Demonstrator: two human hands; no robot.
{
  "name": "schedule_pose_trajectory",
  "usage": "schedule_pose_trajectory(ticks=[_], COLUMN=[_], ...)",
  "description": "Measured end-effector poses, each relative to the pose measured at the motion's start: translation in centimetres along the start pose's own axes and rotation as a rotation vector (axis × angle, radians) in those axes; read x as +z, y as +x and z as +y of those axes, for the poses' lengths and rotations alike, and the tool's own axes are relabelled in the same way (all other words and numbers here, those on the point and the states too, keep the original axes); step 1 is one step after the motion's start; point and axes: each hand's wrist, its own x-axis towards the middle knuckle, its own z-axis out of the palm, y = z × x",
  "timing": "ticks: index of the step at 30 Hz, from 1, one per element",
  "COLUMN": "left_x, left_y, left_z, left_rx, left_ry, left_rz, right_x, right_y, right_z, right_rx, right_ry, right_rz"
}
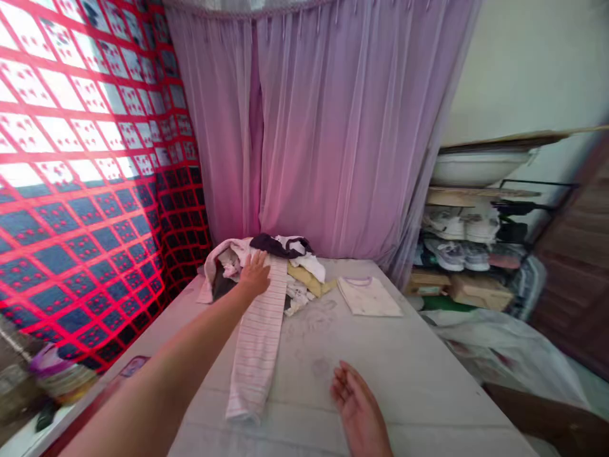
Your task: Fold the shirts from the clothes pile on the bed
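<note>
My left hand (255, 274) reaches far out over a heap of clothes and lies on a pink striped garment, its fingers stretched out. One long leg or sleeve of this striped garment (257, 362) runs down the table toward me. The heap behind holds a dark cloth (269, 245), white pieces and a yellow cloth (307, 278). My right hand (354, 406) hovers near the front of the table, palm turned inward, fingers slightly curled and holding nothing. Farther back on the right lies a flat, folded cream shirt (368, 298) with a lilac neckline.
The pale table (328, 362) spans the middle. Purple curtains (328, 139) hang behind it, and a red-grid curtain (85, 190) at the left. A shoe rack (461, 247) with a white basin (480, 168) stands right, above clear plastic sheeting (504, 349). A bucket (61, 374) sits low at left.
</note>
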Motion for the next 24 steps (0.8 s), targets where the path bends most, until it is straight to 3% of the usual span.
schedule_pose_trajectory(ticks=[7,12,17,24], left_x=[0.5,-0.1,-1.1,-1.4], left_y=[4.4,3.8,-1.6,-12.8], left_z=[-1.4,-1.3,1.7,5.7], left_rx=[-0.008,0.03,0.177,0.336], left_ry=[0.01,-0.009,-0.065,-0.512], left_rz=[0.008,0.038,0.053,0.013], right_x=[-0.3,-0.1,-0.2,-0.2], right_y=[0.3,0.1,0.2,0.6], right_z=[0.4,0.4,0.4,0.4], right_rx=[0.008,-0.032,-0.06,-0.045], right_ry=[-0.004,-0.012,-0.012,-0.044], right_rz=[-0.007,-0.021,-0.04,-0.065])
